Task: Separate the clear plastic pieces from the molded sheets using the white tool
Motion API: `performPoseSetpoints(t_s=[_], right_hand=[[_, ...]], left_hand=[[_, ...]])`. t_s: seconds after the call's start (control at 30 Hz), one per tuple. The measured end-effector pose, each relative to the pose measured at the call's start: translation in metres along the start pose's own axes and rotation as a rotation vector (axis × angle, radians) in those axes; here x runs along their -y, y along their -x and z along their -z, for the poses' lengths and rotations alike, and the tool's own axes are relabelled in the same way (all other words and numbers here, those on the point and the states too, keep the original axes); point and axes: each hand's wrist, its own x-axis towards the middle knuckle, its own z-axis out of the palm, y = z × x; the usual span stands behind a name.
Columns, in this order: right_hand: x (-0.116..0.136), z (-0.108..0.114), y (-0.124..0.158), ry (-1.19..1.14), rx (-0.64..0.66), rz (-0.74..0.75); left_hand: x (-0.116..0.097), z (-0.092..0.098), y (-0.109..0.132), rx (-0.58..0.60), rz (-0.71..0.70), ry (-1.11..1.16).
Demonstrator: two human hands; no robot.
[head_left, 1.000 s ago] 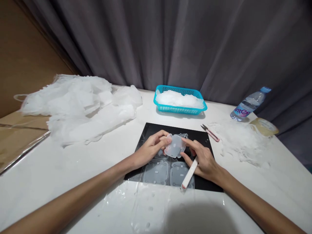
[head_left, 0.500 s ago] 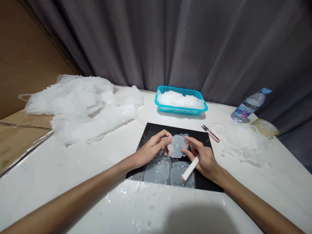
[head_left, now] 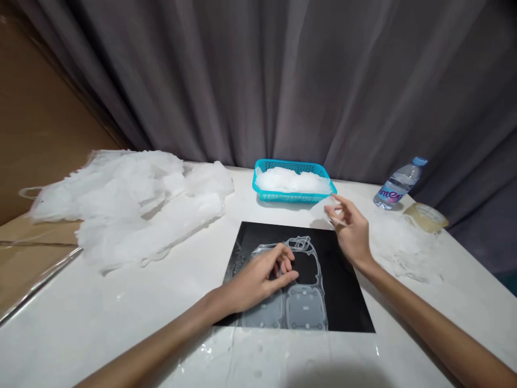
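My right hand [head_left: 352, 229] pinches a thin translucent plastic piece [head_left: 320, 211] between thumb and fingers, just in front of the blue basket [head_left: 291, 197]. The white stick-like tool is mostly hidden by this hand. Over the black mat [head_left: 349, 299] rests my left hand [head_left: 264, 274], fingers loosely curved and apart with nothing seen in them. Under it lies a clear moulded plastic sheet [head_left: 306, 308] with rounded square panels; one panel opening at the upper right shows bare black mat. Whether the left fingers touch the sheet I cannot tell.
White translucent pieces [head_left: 291, 179] fill the basket. A large heap of filmy white plastic [head_left: 121, 188] covers the left side. At the right are plastic scraps [head_left: 407, 248], a tape roll [head_left: 426, 216] and a water bottle [head_left: 398, 186]. Cardboard [head_left: 40, 231] borders the left edge.
The plastic piece, held between both hands before, has moved up and right in my right hand toward the basket. My left hand has let go and dropped over the sheet. The snips are now hidden.
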Motion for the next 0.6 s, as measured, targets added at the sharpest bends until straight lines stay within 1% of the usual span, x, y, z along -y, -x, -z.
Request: performPoseSetpoints(t_s=[0.07, 0.1, 0.13, 0.2, 0.23, 0.3, 0.37, 0.5, 0.57, 0.6], right_hand=[[-0.008, -0.007, -0.039, 0.182, -0.085, 0.132], [-0.012, -0.012, -0.058, 0.28, -0.094, 0.187], [-0.016, -0.018, -0.075, 0.367, -0.043, 0.239], [-0.021, -0.029, -0.102, 0.514, 0.17, 0.28], [-0.024, -0.034, -0.109, 0.528, 0.236, 0.29], [-0.029, -0.042, -0.114, 0.532, 0.328, 0.294], [-0.035, -0.046, -0.11, 0.515, 0.348, 0.281], [-0.041, -0.041, -0.097, 0.48, 0.314, 0.227], [-0.037, -0.035, -0.092, 0.455, 0.278, 0.209], [-0.031, -0.03, -0.088, 0.448, 0.255, 0.205]], left_hand=[[-0.002, 0.0, 0.003, 0.024, -0.017, -0.075], [-0.003, 0.001, 0.004, 0.035, -0.029, -0.113], [-0.003, 0.002, 0.006, 0.048, -0.042, -0.148], [-0.004, 0.003, 0.007, 0.064, -0.072, -0.2], [-0.004, 0.003, 0.008, 0.066, -0.088, -0.221], [-0.002, 0.002, 0.008, 0.042, -0.113, -0.27], [-0.001, -0.001, 0.008, -0.01, -0.121, -0.346], [0.002, -0.008, 0.007, -0.083, -0.093, -0.462], [0.002, -0.004, 0.006, -0.089, -0.085, -0.439], [0.002, 0.001, 0.006, -0.075, -0.088, -0.41]])
